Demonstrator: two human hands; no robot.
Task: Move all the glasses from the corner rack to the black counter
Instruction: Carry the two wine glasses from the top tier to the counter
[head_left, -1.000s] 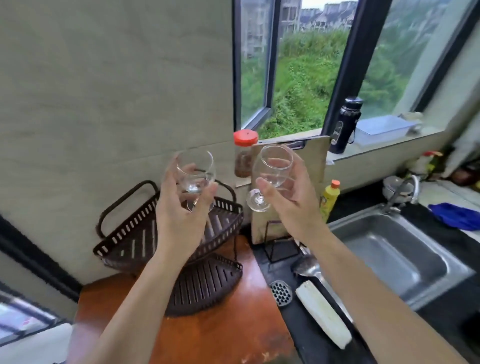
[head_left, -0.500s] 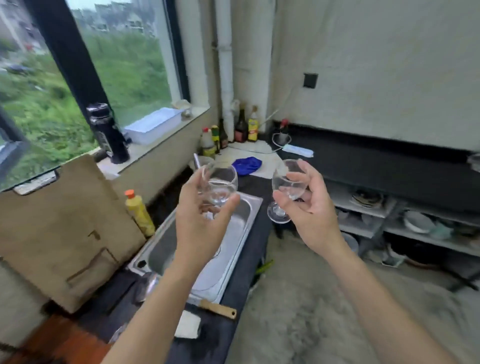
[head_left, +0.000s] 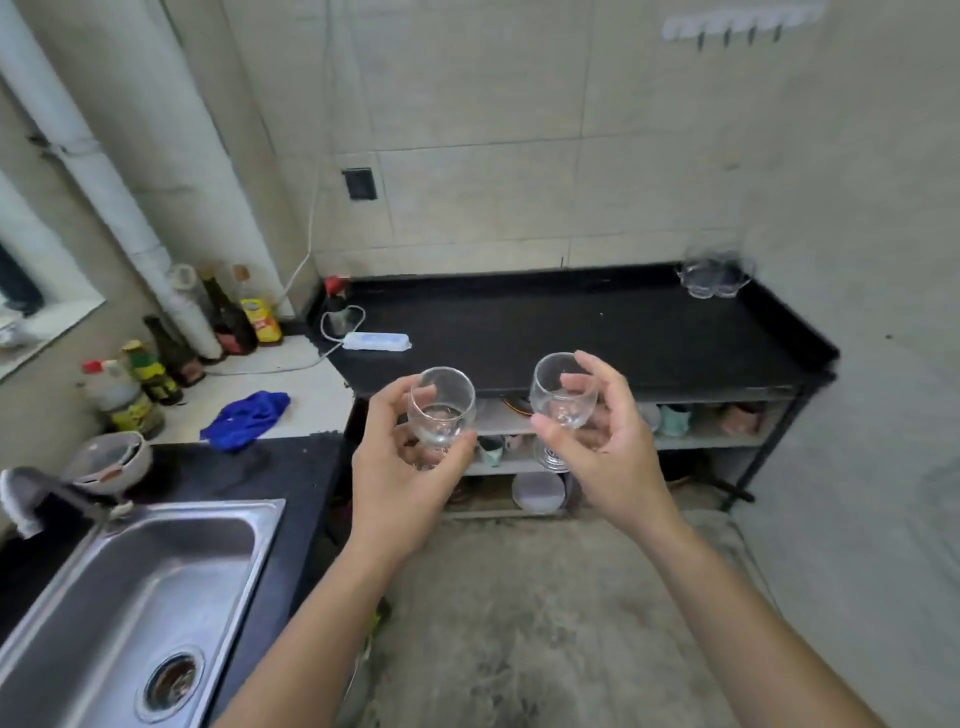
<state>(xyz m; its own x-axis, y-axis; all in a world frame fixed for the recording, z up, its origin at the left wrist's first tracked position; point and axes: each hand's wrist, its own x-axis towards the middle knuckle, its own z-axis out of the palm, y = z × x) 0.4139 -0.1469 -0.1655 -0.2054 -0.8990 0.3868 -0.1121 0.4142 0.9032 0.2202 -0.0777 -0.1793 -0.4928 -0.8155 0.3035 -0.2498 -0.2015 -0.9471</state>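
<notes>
My left hand (head_left: 400, 478) is closed around a clear stemmed glass (head_left: 441, 408), held upright in the air. My right hand (head_left: 605, 441) grips a second clear stemmed glass (head_left: 562, 400), also upright, its foot showing below my fingers. Both glasses hang in front of the near edge of the black counter (head_left: 597, 332), which stretches along the far wall. Several clear glasses (head_left: 712, 275) stand together in the counter's back right corner. The corner rack is out of view.
A white power strip (head_left: 377, 341) and its cable lie at the counter's left end. Shelves with cups and bowls (head_left: 696, 421) sit under the counter. A steel sink (head_left: 124, 608) is at lower left, with bottles (head_left: 145, 374) and a blue cloth (head_left: 247, 420) beyond it.
My view has swung right, from the corner rack past the window and sink to the black counter. Both hands have carried their glasses along, still held upright.
</notes>
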